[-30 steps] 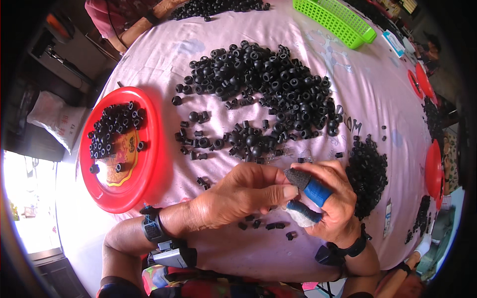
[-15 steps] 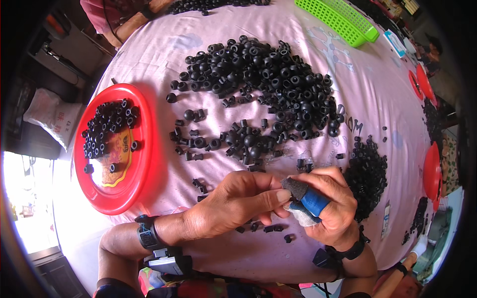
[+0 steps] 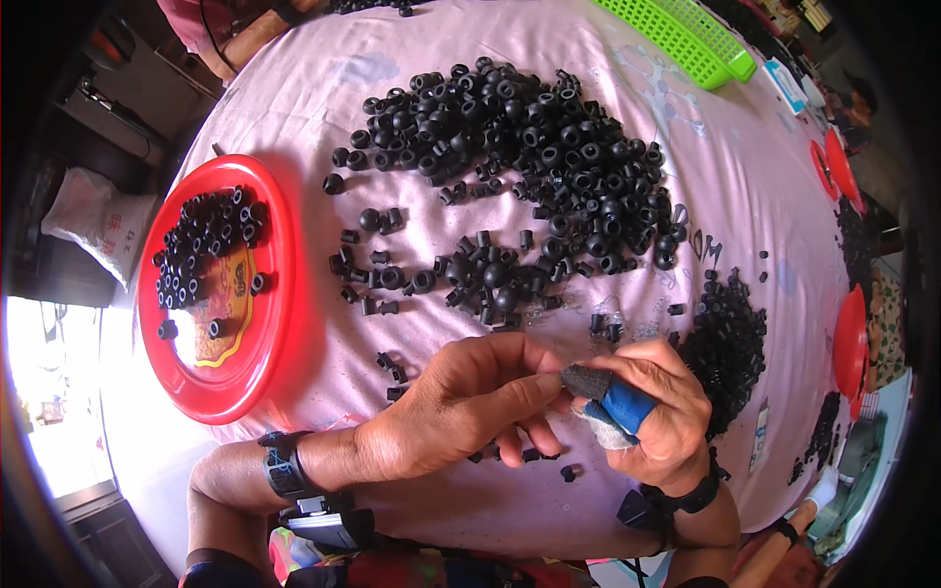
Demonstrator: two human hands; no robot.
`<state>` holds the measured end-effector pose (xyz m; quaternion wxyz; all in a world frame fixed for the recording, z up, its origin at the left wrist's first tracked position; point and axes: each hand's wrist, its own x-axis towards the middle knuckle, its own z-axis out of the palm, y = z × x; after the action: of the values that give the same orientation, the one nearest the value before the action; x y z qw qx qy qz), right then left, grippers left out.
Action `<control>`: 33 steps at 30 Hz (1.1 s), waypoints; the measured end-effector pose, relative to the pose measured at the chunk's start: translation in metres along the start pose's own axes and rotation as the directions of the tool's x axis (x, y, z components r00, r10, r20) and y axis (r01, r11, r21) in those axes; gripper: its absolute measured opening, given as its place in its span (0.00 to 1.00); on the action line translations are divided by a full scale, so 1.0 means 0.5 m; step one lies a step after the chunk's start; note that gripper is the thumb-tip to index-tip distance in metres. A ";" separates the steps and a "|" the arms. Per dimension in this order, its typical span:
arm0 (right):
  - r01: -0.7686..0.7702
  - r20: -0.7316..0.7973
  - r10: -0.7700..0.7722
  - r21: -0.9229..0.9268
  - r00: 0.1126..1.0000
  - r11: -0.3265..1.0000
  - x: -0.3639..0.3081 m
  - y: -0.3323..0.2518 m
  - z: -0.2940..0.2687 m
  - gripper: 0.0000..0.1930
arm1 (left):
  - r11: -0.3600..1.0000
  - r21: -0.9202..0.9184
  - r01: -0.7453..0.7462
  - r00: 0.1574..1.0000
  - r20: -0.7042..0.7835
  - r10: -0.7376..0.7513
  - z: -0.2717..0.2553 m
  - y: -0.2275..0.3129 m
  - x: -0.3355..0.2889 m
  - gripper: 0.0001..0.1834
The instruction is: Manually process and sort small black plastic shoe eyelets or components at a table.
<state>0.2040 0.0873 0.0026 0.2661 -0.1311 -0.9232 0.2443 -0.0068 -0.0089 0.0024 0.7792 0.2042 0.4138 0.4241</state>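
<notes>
Above the near part of the table, my left hand (image 3: 461,412) and my right hand (image 3: 676,416) meet at their fingertips. A finger of the right hand, seemingly the thumb, wears a wrap with a dark grey tip (image 3: 588,384), a blue band (image 3: 627,407) and whitish cloth below. Against that grey tip, my left thumb and index finger are pinched together. The right fingers curl in behind the wrap. Whatever lies between the fingertips is hidden. Loose black rubber-like pieces (image 3: 485,279), some round and some short tubes, lie just beyond the hands.
A large heap of black round pieces (image 3: 529,137) covers the middle of the pink cloth (image 3: 323,88). Smaller black pieces (image 3: 730,333) are heaped at right. The red plate (image 3: 260,372) at left holds black rings. A green basket (image 3: 686,44) stands far right; another person's arm (image 3: 255,44) rests far left.
Both hands stay together at the wrapped finger; the right hand has tilted slightly and the left fingers have shifted a little. The view has moved slightly.
</notes>
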 end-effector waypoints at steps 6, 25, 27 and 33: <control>0.049 0.017 -0.048 -0.062 0.999 0.997 0.002 -0.007 -0.006 0.14 | 0.999 0.026 -0.021 1.000 0.010 0.021 0.005 -0.007 -0.006 0.17; -0.038 0.024 0.036 0.077 0.999 0.996 0.025 -0.032 -0.017 0.20 | 0.984 0.095 -0.148 0.984 0.110 0.137 0.000 -0.007 -0.002 0.10; -0.042 -0.037 0.045 0.070 0.998 0.997 0.025 -0.033 -0.004 0.16 | 0.984 0.106 -0.141 0.985 0.117 0.128 0.000 -0.008 0.000 0.10; -0.069 -0.158 0.089 0.132 0.983 0.989 0.011 -0.030 0.008 0.12 | 0.958 0.236 -0.163 0.986 0.066 0.152 0.002 -0.007 -0.006 0.11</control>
<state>0.1957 0.0751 0.0099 0.3387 -0.1702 -0.8752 0.3006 -0.0054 -0.0132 0.0020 0.7220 0.3395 0.4262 0.4263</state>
